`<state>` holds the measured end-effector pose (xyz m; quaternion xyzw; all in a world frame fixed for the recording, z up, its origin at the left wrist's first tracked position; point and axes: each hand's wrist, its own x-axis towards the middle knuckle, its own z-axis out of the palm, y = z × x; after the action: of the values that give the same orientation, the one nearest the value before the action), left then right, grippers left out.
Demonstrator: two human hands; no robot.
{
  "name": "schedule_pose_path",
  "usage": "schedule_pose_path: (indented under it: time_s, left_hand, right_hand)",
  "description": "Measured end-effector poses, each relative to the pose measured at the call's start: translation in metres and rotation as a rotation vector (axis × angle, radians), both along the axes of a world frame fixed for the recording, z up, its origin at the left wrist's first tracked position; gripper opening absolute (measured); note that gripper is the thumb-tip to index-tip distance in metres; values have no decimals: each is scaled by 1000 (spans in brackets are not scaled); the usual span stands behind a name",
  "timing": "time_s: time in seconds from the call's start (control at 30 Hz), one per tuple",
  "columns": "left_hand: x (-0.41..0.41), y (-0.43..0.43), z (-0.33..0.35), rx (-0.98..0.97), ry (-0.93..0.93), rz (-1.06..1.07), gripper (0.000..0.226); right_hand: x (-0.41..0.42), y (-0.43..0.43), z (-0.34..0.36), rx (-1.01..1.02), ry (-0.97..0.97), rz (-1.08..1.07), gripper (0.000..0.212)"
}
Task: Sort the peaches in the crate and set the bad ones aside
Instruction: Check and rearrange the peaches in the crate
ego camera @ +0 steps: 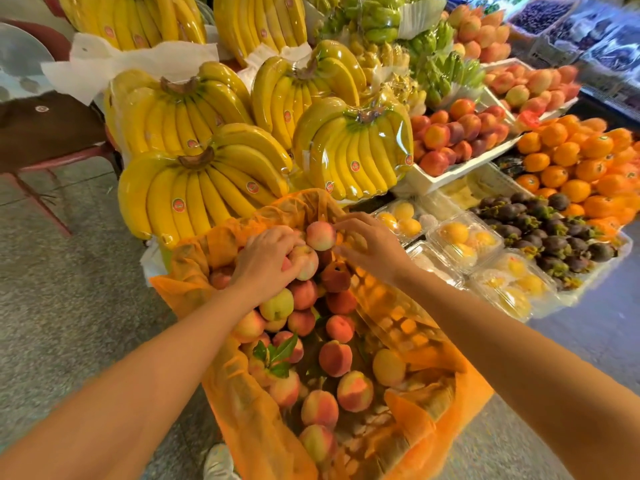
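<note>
Item: crate [410, 323] of peaches [334, 358], lined with a sheer orange plastic liner [188, 271] that spills over its rim. It stands on the floor [69, 289] in front of a fruit stall. Contents: peaches ranging from pale green-yellow to deep red, heaped toward the far left corner and thinner along the right side. A sprig of green leaves [280, 351] lies among them. Left hand [266, 258]: palm down on the far end of the heap, fingers [291, 239] curled over and gripping a pink-cheeked peach [305, 263]. Right hand [369, 245]: reaching in from the right. Forefinger and thumb seem to be pinching a pale peach [320, 235] raised just above the heap, though blur makes the contact hard to confirm. The two held fruits sit one just above the other, close to touching. Surroundings: wrapped bunches of bananas [207, 188] stacked directly behind the crate; a white tray of nectarines [457, 133] behind to the right; a pile of oranges [571, 161] farther right; dark mangosteens [540, 220] below the oranges; clear clamshell boxes [464, 237] of yellow fruit just beside the crate's right side. One light shoe [218, 462] shows at the crate's near edge.
</note>
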<state>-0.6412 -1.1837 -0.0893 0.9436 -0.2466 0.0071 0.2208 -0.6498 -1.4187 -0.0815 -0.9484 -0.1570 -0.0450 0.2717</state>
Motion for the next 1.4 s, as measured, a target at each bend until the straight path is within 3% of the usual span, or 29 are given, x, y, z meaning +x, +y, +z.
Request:
schedule_pose_path:
  time_s: [0.17,0.37,0.47,0.73,0.97,1.17,1.3,1.4]
  left_hand:
    - [-55,22,0,-56,24,-67,39]
    - [-117,46,-18,-24,-96,2,38]
    - [-142,54,-27,-26,-119,103,40]
    - [-159,65,-46,-84,-65,96,38]
    - [-157,67,-55,-154,-120,106,27]
    - [-157,67,-53,-160,-100,92,26]
    - [-153,70,-48,-168,-127,111,27]
    - [-144,77,-45,-152,-177,256,34]
  right_hand:
    - [-51,4,3,-16,203,148,37]
    - [-99,21,-31,-361,491,394,43]
    - [-108,24,-54,-504,565,466,61]
    - [-91,26,-81,-790,570,630,73]
    - [-74,34,-94,-889,379,809,73]
    - [-71,29,-94,-774,362,760,73]
    - [-60,26,-62,-376,284,557,70]
    - [-42,40,-32,-59,177,398,68]
